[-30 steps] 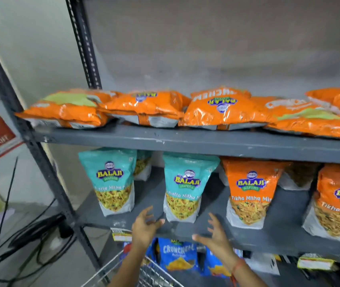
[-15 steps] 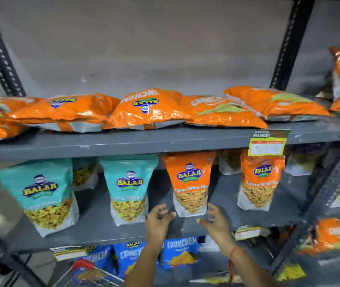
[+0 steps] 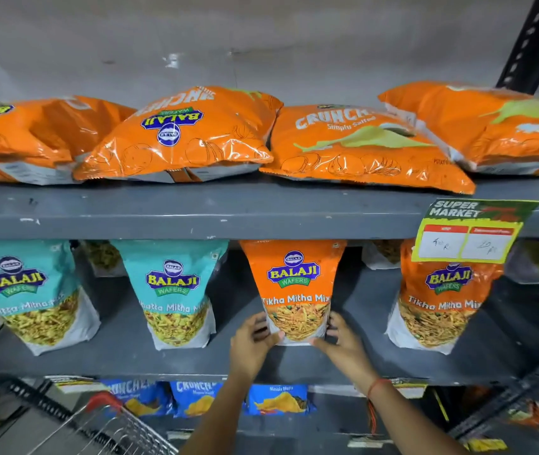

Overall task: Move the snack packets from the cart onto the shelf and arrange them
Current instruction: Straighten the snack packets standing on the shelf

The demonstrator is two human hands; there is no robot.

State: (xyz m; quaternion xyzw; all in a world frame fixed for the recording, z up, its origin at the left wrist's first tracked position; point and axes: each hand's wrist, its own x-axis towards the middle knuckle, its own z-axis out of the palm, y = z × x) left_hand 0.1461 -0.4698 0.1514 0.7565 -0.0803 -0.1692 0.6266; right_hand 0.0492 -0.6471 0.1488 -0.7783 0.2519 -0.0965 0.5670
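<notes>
An orange Tikha Mitha Mix packet (image 3: 295, 284) stands upright in the middle of the grey middle shelf (image 3: 343, 362). My left hand (image 3: 253, 339) holds its lower left corner and my right hand (image 3: 340, 339) holds its lower right corner. A second orange packet (image 3: 438, 303) stands to the right. Two teal Khatta Mitha packets (image 3: 176, 290) (image 3: 28, 290) stand to the left. Only the wire rim and red handle of the cart (image 3: 110, 421) show at the bottom left; what it holds is hidden.
Flat orange Crunchex bags (image 3: 179, 136) lie along the upper shelf (image 3: 196, 211). A price tag (image 3: 468, 231) hangs from its edge at the right. Blue Crunchex bags (image 3: 196, 397) sit on the shelf below. A dark upright post (image 3: 537, 37) rises at the far right.
The view has swung right and come closer to the shelf. Both hands have risen from the shelf edge and closed on the bottom corners of the orange Tikha Mitha Mix packet.
</notes>
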